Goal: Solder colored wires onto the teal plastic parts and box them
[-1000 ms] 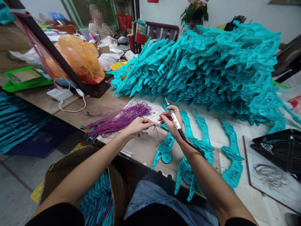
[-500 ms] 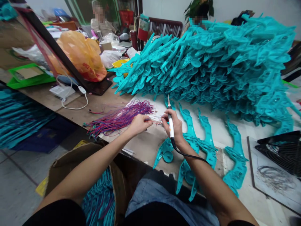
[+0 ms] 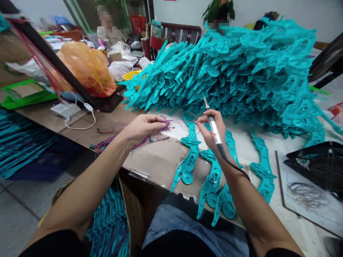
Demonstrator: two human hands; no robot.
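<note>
My left hand (image 3: 144, 129) is closed, its thumb and fingertips pinching thin red and blue wires (image 3: 180, 123) above the wire bundle. The wires stretch across to my right hand (image 3: 218, 125), whose thumb and forefinger are at their other end. A soldering iron (image 3: 214, 131) with a white and black handle lies in my right hand, tip pointing up and away, its black cord running back along the forearm. Below the wires lies a teal bow-shaped plastic part (image 3: 190, 157). The bundle of red and blue wires (image 3: 103, 144) is partly hidden behind my left hand and forearm.
A high heap of teal plastic parts (image 3: 241, 78) fills the back of the table. More teal parts (image 3: 264, 167) lie at right, beside a board with a black fan (image 3: 318, 167). An orange bag (image 3: 83, 67) stands at left. A cardboard box (image 3: 128, 210) holds teal parts below.
My hands have moved apart, the left to the left and up over the bundle, the right to the right with the soldering iron. The wires are now stretched between them. The view has shifted slightly.
</note>
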